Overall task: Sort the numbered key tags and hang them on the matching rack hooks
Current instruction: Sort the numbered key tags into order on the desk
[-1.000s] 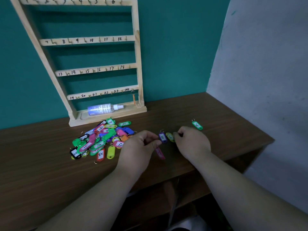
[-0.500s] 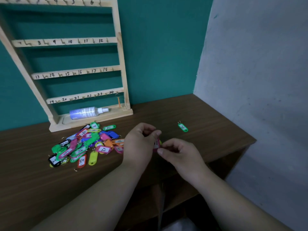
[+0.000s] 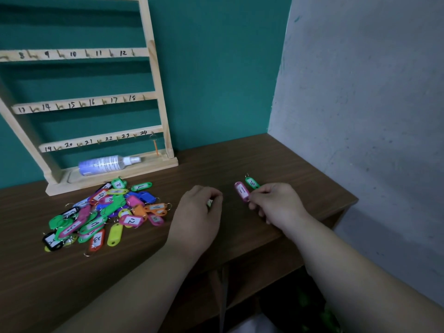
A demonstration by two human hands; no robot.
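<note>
A wooden rack [image 3: 157,97] stands against the teal wall at the back left of the table [image 3: 300,164]. Handwritten numbers run along its rails: 8 to 12 on the upper one in view, 13 to 18 below it, 19 to 24 on the lowest. A clear spray bottle [image 3: 103,164] with small print on its label, too fine to read, lies on its side on the rack's base. In front of the base is a loose pile of key tags [image 3: 105,212] in green, pink, orange, blue, yellow and black. Among the paper labels, 10 shows on a green tag, 12 on a pink one, 11 on an orange one and 23 on a red one. At the right end of the lowest rail, an orange tag [image 3: 156,147] hangs from the hook by 24.

The left hand [image 3: 197,212] rests just right of the pile with its fingers curled under. A sliver of pale green shows at the fingertips, but whether it grips anything cannot be told. Further right, a pink tag [image 3: 242,191] whose label seems to read 11 is pinched at its near end by the right hand [image 3: 276,205]. Just beside it a green tag [image 3: 252,183] marked 16 lies flat on the table, close to the grey wall
</note>
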